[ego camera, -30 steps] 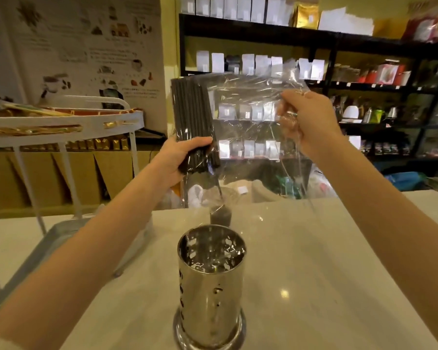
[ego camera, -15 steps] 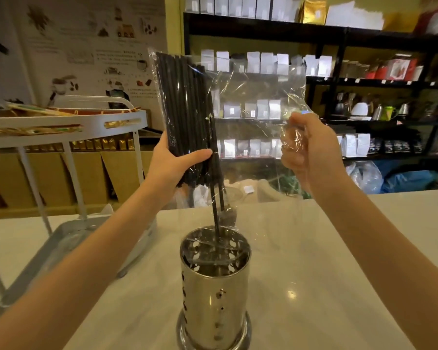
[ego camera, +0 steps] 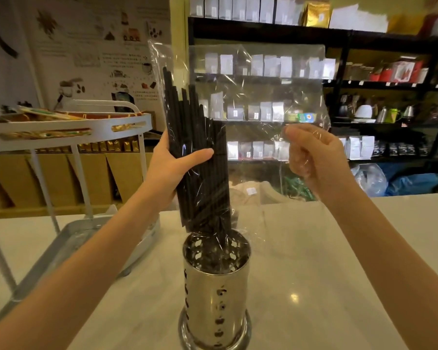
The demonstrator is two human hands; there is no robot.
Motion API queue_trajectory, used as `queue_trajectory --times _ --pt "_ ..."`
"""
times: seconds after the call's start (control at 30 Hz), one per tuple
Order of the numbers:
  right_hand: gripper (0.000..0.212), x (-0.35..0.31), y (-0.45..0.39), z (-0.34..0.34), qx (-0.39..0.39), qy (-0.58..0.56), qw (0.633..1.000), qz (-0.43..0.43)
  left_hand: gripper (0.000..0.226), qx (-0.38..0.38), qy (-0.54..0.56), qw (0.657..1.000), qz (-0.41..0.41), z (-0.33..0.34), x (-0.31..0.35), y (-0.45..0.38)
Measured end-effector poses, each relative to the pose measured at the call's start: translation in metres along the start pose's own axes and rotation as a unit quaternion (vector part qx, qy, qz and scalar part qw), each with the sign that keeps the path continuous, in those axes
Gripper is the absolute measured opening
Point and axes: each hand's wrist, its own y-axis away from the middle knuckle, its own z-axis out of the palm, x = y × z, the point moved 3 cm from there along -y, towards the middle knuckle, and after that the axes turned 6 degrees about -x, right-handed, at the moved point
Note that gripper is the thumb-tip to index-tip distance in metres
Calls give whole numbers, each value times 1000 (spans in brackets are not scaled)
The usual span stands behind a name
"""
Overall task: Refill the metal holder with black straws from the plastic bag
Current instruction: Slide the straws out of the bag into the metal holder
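Observation:
A perforated metal holder (ego camera: pixel 216 294) stands upright on the white counter, near its front. A bundle of black straws (ego camera: pixel 200 152) hangs nearly upright above it inside a clear plastic bag (ego camera: pixel 258 97). The lower straw ends reach into the holder's mouth. My left hand (ego camera: pixel 173 168) grips the bundle through the plastic at mid-height. To the right of the straws, my right hand (ego camera: pixel 314 157) pinches the loose side of the bag at about the same height.
A white tiered cart (ego camera: pixel 68 130) with gold packets stands at the left, its metal base tray (ego camera: pixel 86 238) resting on the counter (ego camera: pixel 339 274). Dark shelves (ego camera: pixel 364 84) with pouches and kettles fill the background.
The bundle has slid down in the bag: many straw ends now sit in the holder where only a couple reached it. Both hands have come lower.

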Motion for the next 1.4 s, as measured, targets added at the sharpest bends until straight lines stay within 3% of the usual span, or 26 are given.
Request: queue_trajectory --times 0.07,0.23,0.33,0.43,0.87,1.4 --pt "10 -4 -1 -2 -15 45 998 33 47 -2 2 1000 8 1 2 0" --pt "35 1 -6 -5 -29 153 976 155 44 -20 -3 1000 17 8 2 0" --pt "49 1 -2 5 -45 139 975 169 41 -14 -2 1000 14 11 3 -1" --pt "55 4 2 15 -81 206 963 153 42 -14 -15 1000 11 12 4 -1" --pt "35 -6 -5 20 -101 138 977 125 72 -83 1 996 20 10 21 -7" --pt "30 -5 -5 24 -92 96 989 69 35 -73 30 997 26 4 36 0"
